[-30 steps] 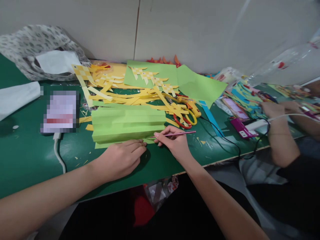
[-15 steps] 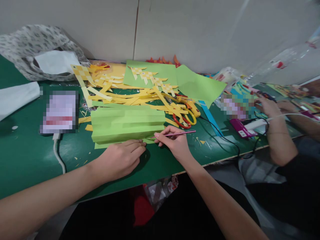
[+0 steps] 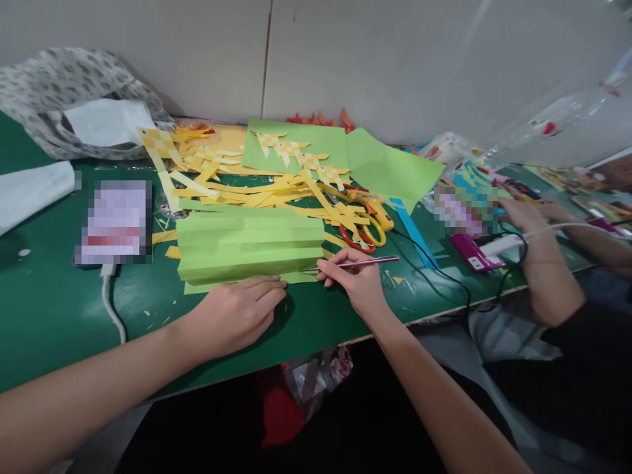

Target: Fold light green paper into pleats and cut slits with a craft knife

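Note:
A light green sheet of paper (image 3: 251,240) with crosswise folds lies on the green table. My left hand (image 3: 241,309) rests on its lower edge, fingers stretched out and lying flat. Between the thumb and fingers of my right hand (image 3: 355,276) is a slim pink pencil (image 3: 378,261), its tip touching the sheet near the lower right. Just beyond the paper lie scissors (image 3: 378,234) with red and yellow handles, a yellow glue gun (image 3: 379,212) and a heap of yellow paper strips (image 3: 247,195).
Woven yellow paper fish (image 3: 296,155) lie on green paper at the back. A phone (image 3: 117,217) on a white cable is at left, near a patterned bag (image 3: 99,72). At right, another person's arm (image 3: 548,263) reaches over a purple power strip (image 3: 476,253).
My right hand and the pencil have moved a little to the right along the sheet. My left hand stays in place on the paper.

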